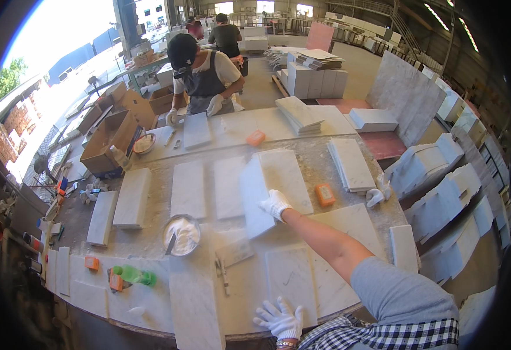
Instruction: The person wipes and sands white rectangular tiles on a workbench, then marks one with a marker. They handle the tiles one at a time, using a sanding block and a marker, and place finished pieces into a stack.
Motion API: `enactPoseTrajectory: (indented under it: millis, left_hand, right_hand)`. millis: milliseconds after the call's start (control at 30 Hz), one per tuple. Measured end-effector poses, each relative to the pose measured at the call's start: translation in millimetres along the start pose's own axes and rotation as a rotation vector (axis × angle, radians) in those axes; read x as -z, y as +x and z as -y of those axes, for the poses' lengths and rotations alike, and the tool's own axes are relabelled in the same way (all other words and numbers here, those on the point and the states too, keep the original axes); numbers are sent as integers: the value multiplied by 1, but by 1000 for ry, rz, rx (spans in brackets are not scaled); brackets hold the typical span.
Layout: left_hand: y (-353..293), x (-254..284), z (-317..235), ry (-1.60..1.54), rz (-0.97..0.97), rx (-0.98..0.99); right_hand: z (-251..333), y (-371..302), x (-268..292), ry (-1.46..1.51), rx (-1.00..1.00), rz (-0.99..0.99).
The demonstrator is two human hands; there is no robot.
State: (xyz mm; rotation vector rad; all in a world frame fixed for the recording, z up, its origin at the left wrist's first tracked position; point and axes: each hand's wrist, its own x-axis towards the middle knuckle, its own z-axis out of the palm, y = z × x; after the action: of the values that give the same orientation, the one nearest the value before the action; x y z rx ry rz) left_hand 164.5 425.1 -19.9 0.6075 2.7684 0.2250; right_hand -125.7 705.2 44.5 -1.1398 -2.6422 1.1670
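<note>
My right hand [276, 205], in a white glove, reaches far forward and grips the edge of a white marble tile [252, 185]. That tile tilts against the left side of a stack of similar tiles [287, 175]. Close to my body, my left hand [280, 318], also gloved, lies with its fingers spread on a pale tile [291, 274] with a small dark mark. Left of that tile are a smaller slab piece [234, 253] and a thin pen-like tool [225, 280]. A metal bowl of white paste [183, 235] with a dark-handled spatula sits further left.
Across the table a person in a cap and apron [203, 81] works at a tile. An orange block [325, 194], a green bottle [134, 275], tile stacks [349, 165] and a cardboard box [110, 140] stand around. Leaning slabs [442, 198] line the right side.
</note>
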Motion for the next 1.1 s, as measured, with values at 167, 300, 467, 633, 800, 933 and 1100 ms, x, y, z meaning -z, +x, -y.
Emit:
enactPoseTrajectory:
  millis: [167,300,467,633,800,933,1100]
  left_hand:
    - [-1,-2,1,27,-12,-17]
    - [0,1,0,47,-4,-28]
    - [0,6,-2,57,7,-19]
    - [-1,3,-1,71,18,-18]
    - [0,1,-1,149,-7,-16]
    - [1,2,0,130,-6,-21]
    - [0,-1,1,166,-29,-42]
  right_hand:
    - [-15,-9,14,733,60,220]
    - [-65,-103,77,1017,13,111]
    - [-140,-228,173,1041,149,196]
    - [-227,-304,180,739,-130,16]
    - [-293,-316,115,730,-288,62]
    - [-303,-313,77,866,-325,84]
    - [-266,-299,84,43,-307,186]
